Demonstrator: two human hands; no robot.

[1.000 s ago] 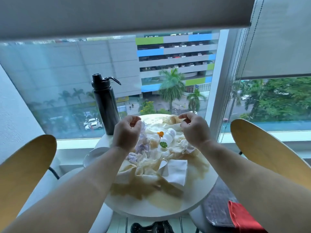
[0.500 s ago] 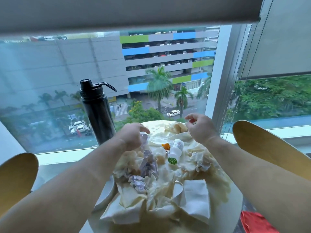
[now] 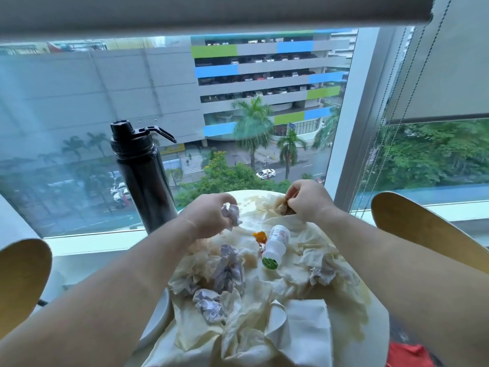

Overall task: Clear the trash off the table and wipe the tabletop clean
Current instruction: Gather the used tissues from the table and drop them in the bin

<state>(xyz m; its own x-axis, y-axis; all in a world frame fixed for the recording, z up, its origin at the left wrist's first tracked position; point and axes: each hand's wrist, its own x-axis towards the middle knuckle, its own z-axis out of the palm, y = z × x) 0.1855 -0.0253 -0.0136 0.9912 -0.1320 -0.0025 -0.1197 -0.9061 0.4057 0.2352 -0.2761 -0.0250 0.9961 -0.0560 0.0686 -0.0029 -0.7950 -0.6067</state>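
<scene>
Large window glass fills the upper half of the head view, with a multi-storey car park, palm trees and a street far below; a roller blind (image 3: 211,11) crosses the top edge. Against the glass, at left centre of the frame, a tall black bottle (image 3: 144,178) stands upright, its cap loop pointing right.

Below it, in the lower middle, a round white worktop (image 3: 377,313) is strewn with trash. Brown-stained tissues (image 3: 267,287) cover most of its surface, soaked and crumpled together. Several crumpled grey paper balls (image 3: 229,271) lie left of centre, one lower (image 3: 209,305) and another toward the right (image 3: 321,271). A small white plastic bottle (image 3: 275,245) lies on its side in the middle, green-capped end toward the viewer, with an orange wrapper (image 3: 259,238) touching its left side. Brownish liquid stains show on the bare rim at right.

At the far side of the worktop, the left hand (image 3: 209,215) is closed around a crumpled grey paper wad (image 3: 231,211), raised slightly above the pile. The right hand (image 3: 308,198) pinches a stained tissue clump (image 3: 277,206) at the far edge, fingers closed on it. Both forearms reach in from the bottom corners.

Curved wooden chair backs sit at the left edge (image 3: 21,282) and right edge (image 3: 420,229). A red cloth (image 3: 407,356) shows in the lower right corner.
</scene>
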